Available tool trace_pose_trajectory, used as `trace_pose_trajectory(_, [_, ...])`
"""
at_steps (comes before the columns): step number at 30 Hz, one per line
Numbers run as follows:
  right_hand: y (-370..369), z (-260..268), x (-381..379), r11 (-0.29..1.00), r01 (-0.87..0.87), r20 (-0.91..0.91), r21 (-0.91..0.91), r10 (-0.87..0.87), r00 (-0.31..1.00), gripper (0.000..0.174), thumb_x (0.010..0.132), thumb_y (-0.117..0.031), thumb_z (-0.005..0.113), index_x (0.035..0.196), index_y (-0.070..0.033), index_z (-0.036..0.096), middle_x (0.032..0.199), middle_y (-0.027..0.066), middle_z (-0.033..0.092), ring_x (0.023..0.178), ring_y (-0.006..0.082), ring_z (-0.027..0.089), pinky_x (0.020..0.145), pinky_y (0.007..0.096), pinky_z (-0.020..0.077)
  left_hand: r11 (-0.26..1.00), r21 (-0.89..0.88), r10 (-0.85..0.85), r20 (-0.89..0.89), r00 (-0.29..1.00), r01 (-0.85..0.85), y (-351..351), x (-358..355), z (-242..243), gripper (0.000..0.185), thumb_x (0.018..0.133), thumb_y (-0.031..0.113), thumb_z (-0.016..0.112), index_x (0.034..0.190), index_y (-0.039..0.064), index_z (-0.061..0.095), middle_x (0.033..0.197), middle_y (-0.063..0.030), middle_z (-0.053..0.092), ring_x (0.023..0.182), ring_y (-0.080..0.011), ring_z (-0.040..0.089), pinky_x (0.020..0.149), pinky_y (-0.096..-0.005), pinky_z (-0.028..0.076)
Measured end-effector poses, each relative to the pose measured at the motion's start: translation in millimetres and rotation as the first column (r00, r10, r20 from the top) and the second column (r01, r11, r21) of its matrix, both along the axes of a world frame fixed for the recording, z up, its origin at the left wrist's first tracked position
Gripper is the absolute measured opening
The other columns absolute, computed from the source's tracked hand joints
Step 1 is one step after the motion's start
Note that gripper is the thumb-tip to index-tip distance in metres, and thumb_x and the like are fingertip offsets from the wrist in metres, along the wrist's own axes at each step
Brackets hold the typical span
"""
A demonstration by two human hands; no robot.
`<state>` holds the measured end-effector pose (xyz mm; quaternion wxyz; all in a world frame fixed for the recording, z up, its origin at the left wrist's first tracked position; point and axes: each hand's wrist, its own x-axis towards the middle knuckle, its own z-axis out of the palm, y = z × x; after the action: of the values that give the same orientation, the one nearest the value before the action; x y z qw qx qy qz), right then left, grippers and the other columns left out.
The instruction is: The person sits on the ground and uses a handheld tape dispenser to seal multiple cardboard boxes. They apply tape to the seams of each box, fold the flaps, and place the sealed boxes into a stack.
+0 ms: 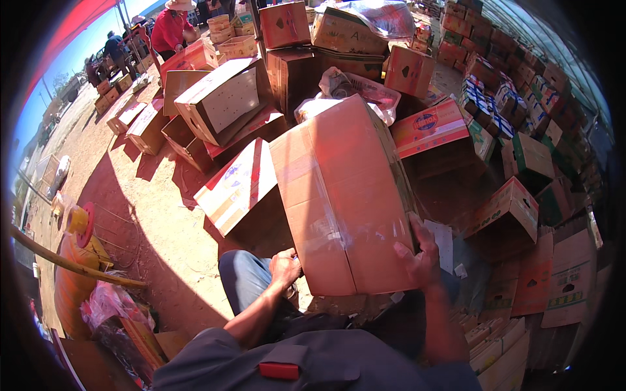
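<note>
A large cardboard box (347, 210) stands tilted in front of my knees, its taped face with a middle seam towards me. Strips of clear tape cross that face, wrinkled near the seam. My right hand (421, 251) holds the box by its lower right edge, thumb on the taped face and fingers along the side. Down at the lower left edge, my left hand (285, 269) is curled close against the cardboard. Its fingertips are partly hidden, and whether something small is in it is unclear. Behind the box's left side sits a white and red carton (239, 188).
Open cartons (220, 102) crowd the ground ahead. A printed red carton (430, 127) lies to the right, near flattened cardboard (567, 278). At left are a wooden pole (78, 266) and an orange sack (73, 288). A person in red (168, 29) works farther off.
</note>
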<state>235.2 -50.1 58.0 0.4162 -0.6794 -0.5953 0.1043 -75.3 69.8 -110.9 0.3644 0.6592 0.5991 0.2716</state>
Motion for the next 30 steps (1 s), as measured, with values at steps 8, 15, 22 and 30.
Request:
trace_pose_trajectory(8, [167.8, 304.5, -170.0, 0.495, -0.436, 0.261, 0.752, 0.383, 0.886, 0.043, 0.082, -0.027, 0.073, 0.114, 0.000, 0.065, 0.102, 0.0227, 0.070, 0.090, 0.0416, 0.067, 0.087, 0.0466, 0.0535, 0.978, -0.084, 0.180, 0.804, 0.567, -0.192, 322.9, -46.8, 202.3, 0.037, 0.097, 0.027, 0.062, 0.122, 0.000, 0.065, 0.112, -0.0096, 0.071, 0.093, -0.0232, 0.070, 0.085, -0.0369, 0.057])
trace_pose_trajectory(15, [-9.8, 147.9, -53.1, 0.955, -0.237, 0.293, 0.179, 0.178, 0.939, 0.043, 0.080, -0.013, 0.079, 0.120, -0.005, 0.067, 0.121, 0.0143, 0.068, 0.121, 0.0354, 0.060, 0.102, 0.0447, 0.0494, 0.845, 0.475, -0.150, 0.653, 0.742, -0.247, 326.9, -40.1, 254.9, 0.040, 0.101, 0.033, 0.064, 0.114, -0.004, 0.068, 0.097, -0.0062, 0.070, 0.082, -0.0146, 0.060, 0.077, -0.0333, 0.050])
trace_pose_trajectory(22, [-321.3, -9.6, 55.0, 0.415, 0.891, -0.150, -0.183, -0.908, 0.391, 0.040, 0.090, -0.019, 0.072, 0.124, 0.001, 0.066, 0.117, 0.0151, 0.072, 0.110, 0.0238, 0.068, 0.097, 0.0337, 0.0509, 0.881, -0.355, 0.147, 0.834, 0.532, 0.313, 135.6, 22.9, 100.1, 0.040, 0.108, 0.033, 0.043, 0.132, 0.003, 0.055, 0.119, -0.0119, 0.066, 0.103, -0.0247, 0.069, 0.085, -0.0388, 0.061])
trace_pose_trajectory(30, [-440.9, -30.2, 10.0, 0.083, 0.970, 0.214, -0.231, -0.968, 0.133, 0.072, 0.081, -0.037, 0.080, 0.137, 0.001, 0.055, 0.139, 0.0229, 0.057, 0.132, 0.0364, 0.052, 0.112, 0.0419, 0.0412, 0.812, -0.313, -0.195, 0.649, 0.735, 0.492, 59.7, 136.4, -30.4, 0.053, 0.107, 0.041, 0.049, 0.130, -0.005, 0.062, 0.123, -0.0111, 0.065, 0.113, -0.0206, 0.061, 0.097, -0.0337, 0.050])
